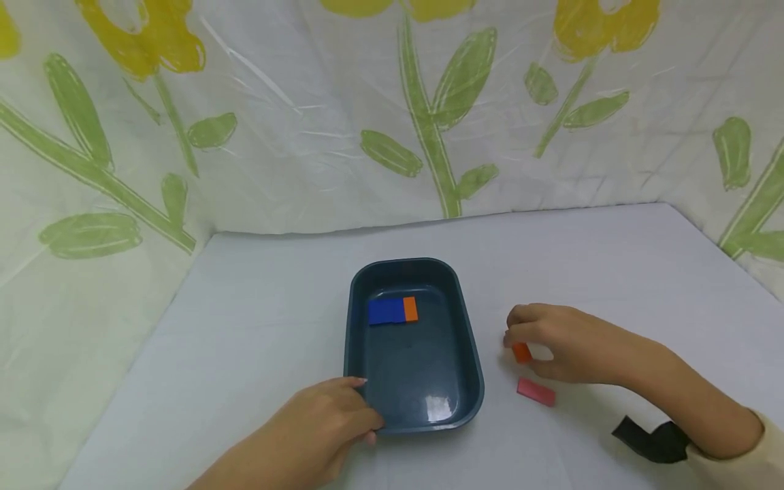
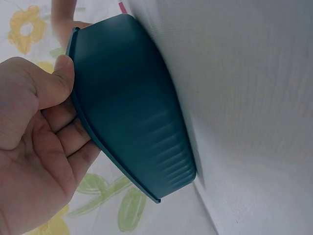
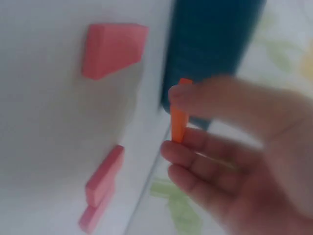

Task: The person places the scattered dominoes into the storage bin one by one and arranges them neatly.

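Note:
A dark blue-green tray [image 1: 422,381] stands in the middle of the white table. My left hand [image 1: 327,425] grips its near left rim; in the left wrist view the thumb [image 2: 62,78] lies against the rim. Inside, toward the far left, a blue block [image 1: 386,311] lies side by side with an orange block [image 1: 410,309]. To the right of the tray, my right hand [image 1: 569,344] pinches another orange block [image 3: 179,120] between thumb and fingertips, slightly above the table. A pink block [image 1: 535,392] lies on the table just nearer than that hand.
The right wrist view shows more pink pieces on the table: a thick one [image 3: 115,49] and a thin bar [image 3: 105,176] with another beside it. A black strap [image 1: 652,439] hangs by the right sleeve. A flower-printed curtain [image 1: 294,156] borders the table at the back and sides.

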The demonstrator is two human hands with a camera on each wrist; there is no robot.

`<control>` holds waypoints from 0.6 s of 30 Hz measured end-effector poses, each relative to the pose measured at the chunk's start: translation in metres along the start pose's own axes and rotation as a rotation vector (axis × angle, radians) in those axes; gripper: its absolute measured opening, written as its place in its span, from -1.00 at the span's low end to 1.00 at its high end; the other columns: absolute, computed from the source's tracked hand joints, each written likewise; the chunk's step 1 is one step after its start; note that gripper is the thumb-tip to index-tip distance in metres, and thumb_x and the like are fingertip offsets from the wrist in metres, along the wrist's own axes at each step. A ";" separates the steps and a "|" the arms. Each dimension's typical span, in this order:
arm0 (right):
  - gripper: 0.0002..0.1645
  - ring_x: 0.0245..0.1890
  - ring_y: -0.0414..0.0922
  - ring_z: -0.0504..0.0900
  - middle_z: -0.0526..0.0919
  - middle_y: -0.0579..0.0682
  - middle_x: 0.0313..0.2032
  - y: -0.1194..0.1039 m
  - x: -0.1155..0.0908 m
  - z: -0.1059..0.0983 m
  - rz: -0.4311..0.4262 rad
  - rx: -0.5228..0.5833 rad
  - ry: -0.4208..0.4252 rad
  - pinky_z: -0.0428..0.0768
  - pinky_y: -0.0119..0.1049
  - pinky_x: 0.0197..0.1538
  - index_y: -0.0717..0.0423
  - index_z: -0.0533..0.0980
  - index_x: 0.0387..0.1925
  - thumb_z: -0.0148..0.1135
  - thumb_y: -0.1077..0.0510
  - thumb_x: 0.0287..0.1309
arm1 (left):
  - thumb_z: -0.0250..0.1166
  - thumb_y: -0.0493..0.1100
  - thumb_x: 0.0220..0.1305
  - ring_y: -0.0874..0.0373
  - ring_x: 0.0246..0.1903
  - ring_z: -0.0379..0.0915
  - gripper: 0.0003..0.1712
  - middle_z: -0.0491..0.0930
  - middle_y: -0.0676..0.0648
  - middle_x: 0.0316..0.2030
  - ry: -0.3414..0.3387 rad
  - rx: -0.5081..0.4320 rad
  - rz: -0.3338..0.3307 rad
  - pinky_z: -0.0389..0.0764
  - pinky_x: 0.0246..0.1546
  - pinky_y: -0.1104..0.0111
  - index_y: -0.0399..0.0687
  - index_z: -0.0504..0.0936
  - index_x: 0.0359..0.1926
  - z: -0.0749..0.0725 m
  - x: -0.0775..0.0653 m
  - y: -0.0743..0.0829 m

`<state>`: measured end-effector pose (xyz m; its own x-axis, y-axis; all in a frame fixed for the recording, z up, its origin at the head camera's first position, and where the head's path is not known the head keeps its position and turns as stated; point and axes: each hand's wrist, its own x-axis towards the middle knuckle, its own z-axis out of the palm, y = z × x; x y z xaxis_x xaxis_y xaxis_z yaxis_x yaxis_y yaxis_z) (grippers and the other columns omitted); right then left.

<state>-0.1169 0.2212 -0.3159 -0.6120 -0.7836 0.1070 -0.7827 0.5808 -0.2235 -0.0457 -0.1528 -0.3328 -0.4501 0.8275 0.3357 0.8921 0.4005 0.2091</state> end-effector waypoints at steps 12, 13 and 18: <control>-0.64 -0.20 -0.20 0.59 0.60 -0.15 -0.16 0.004 0.023 -0.020 -0.137 -0.042 0.125 0.70 -0.35 -0.19 -0.02 0.63 -0.21 0.55 0.27 -0.09 | 0.47 -0.40 0.04 0.39 -0.32 0.55 -0.78 0.67 0.20 -0.42 -0.012 -0.002 -0.011 0.61 0.11 0.11 -0.02 0.69 -0.35 -0.001 -0.001 0.000; -0.65 -0.19 -0.20 0.59 0.60 -0.15 -0.16 0.004 0.026 -0.021 -0.143 -0.048 0.127 0.70 -0.35 -0.19 -0.03 0.63 -0.21 0.54 0.26 -0.08 | 0.47 -0.39 0.04 0.39 -0.32 0.55 -0.79 0.67 0.20 -0.42 -0.012 -0.001 -0.010 0.61 0.11 0.11 -0.02 0.69 -0.35 -0.001 0.000 0.000; -0.68 -0.19 -0.20 0.59 0.60 -0.15 -0.17 0.003 0.038 -0.029 -0.152 -0.068 0.108 0.70 -0.33 -0.18 -0.02 0.62 -0.18 0.52 0.21 -0.01 | 0.46 -0.37 0.09 0.39 -0.32 0.56 -0.82 0.67 0.20 -0.42 -0.018 -0.003 -0.009 0.60 0.12 0.11 -0.02 0.69 -0.34 -0.001 0.000 0.000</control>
<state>-0.1459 0.1993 -0.2842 -0.4916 -0.8375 0.2386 -0.8708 0.4739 -0.1310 -0.0454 -0.1531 -0.3321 -0.4578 0.8305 0.3173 0.8877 0.4071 0.2151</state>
